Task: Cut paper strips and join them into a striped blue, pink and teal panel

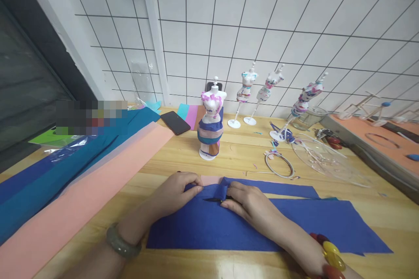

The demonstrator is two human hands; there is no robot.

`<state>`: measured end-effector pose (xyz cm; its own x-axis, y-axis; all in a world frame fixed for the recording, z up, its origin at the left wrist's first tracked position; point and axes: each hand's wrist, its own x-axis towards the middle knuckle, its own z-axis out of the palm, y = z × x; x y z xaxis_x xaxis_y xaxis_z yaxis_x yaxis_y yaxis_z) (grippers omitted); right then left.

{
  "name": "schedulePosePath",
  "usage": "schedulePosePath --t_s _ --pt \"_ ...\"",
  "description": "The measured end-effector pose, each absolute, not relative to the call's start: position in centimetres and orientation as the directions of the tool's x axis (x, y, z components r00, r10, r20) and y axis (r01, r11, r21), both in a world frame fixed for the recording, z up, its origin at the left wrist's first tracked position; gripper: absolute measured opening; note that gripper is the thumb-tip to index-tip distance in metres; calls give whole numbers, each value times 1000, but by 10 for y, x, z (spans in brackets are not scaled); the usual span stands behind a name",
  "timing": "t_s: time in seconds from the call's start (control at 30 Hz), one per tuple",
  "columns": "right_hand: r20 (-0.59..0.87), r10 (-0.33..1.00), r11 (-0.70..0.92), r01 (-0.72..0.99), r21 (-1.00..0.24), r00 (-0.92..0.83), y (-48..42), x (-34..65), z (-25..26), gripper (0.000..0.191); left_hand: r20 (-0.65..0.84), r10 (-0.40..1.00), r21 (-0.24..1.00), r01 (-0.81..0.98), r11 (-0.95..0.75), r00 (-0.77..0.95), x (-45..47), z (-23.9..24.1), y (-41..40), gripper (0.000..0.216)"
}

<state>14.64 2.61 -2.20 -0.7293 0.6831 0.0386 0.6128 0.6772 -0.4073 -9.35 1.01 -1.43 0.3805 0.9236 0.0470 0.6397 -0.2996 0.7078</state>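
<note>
A wide blue sheet [203, 226] of cloth or crepe paper lies flat on the wooden table. Its far edge is pinched between the thumb and fingers of my left hand [176, 194]. In my right hand [247, 200] are black-bladed scissors [212, 200], pointing left across the sheet, their handles hidden by my fingers. Over the blades, a cut flap of blue folds up, and a blue strip [284, 188] runs off to the right. Part of a pink piece [211, 180] shows behind the sheet. Beyond my hands stands a small white dress form [212, 113] wrapped in coloured bands.
Three more small dress forms [248, 83] stand at the back right, near a glass jar [307, 117]. A wire coil [279, 165] and clear plastic [327, 161] lie at right. Long pink [98, 183] and teal [81, 170] sheets fill the left. A phone [176, 122] lies behind.
</note>
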Motion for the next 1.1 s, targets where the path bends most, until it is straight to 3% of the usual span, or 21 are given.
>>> schedulePosePath --t_s 0.53,1.1 --pt "49 680 690 615 -382 -732 24 147 -22 38 46 922 728 619 -295 385 -94 -15 11 12" --pt "51 698 652 605 -458 -714 24 146 -23 33 23 920 753 598 -273 391 -95 -13 11 12"
